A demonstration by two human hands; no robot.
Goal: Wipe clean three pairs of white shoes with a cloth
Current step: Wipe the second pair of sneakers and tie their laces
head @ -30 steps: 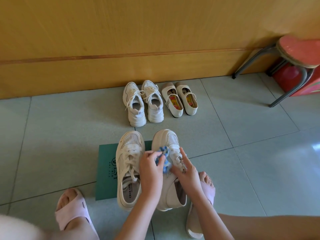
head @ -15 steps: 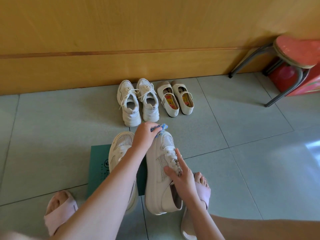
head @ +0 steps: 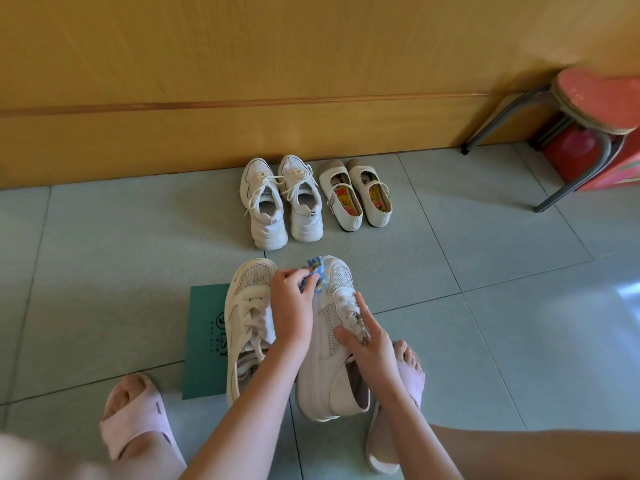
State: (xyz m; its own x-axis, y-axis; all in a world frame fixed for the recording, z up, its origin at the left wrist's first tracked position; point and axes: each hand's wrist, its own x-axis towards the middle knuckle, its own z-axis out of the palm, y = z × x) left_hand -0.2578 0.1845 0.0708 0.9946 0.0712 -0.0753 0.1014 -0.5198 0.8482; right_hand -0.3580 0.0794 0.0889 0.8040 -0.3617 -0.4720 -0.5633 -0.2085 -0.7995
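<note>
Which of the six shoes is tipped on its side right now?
The right shoe of the nearest pair: the right hand rests on its laces, the left hand grips the blue cloth at its toe. The other five stand flat.

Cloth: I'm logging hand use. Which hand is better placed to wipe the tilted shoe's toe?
Left. The left hand grips the cloth at the shoe; the right hand rests on its laces.

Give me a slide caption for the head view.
Left hand holds a blue cloth against the tilted sneaker; right hand steadies it at the laces.
</note>
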